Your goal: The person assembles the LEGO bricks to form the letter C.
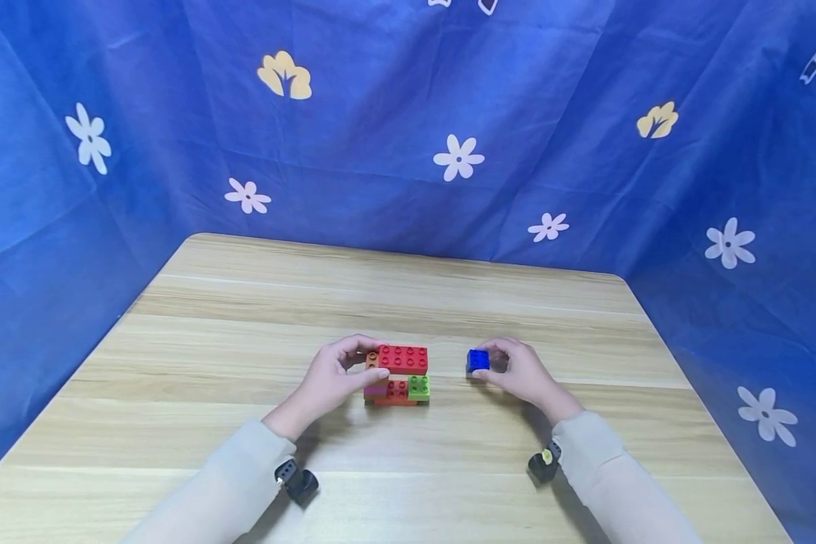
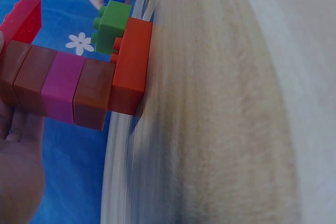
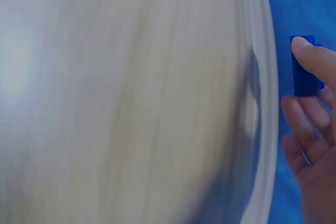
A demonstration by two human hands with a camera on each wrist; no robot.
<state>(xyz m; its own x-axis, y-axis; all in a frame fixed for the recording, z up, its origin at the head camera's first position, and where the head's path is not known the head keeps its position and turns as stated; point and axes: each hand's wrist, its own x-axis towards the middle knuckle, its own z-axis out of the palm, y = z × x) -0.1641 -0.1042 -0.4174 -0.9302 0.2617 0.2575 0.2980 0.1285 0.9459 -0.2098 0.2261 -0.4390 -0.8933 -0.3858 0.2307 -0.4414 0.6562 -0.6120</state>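
My left hand (image 1: pixel 332 379) grips the upper part of a toy brick build near the middle of the table. A long orange-red brick (image 2: pixel 132 72) forms its base. From one end of that base rises a column of brown bricks with a magenta brick (image 2: pixel 63 85) among them. A red brick (image 1: pixel 403 360) juts out at the top, and a light green brick (image 1: pixel 418 387) sits on the base's other end. To the right, apart from the build, my right hand (image 1: pixel 525 372) pinches a blue brick (image 1: pixel 478 360) between thumb and fingers, studs up.
The pale wooden table (image 1: pixel 408 483) has rounded far corners. Blue cloth (image 1: pixel 381 113) with printed flowers hangs behind it and along both sides. Each sleeve cuff carries a small black camera, one on the left (image 1: pixel 297 483) and one on the right (image 1: pixel 544 465).
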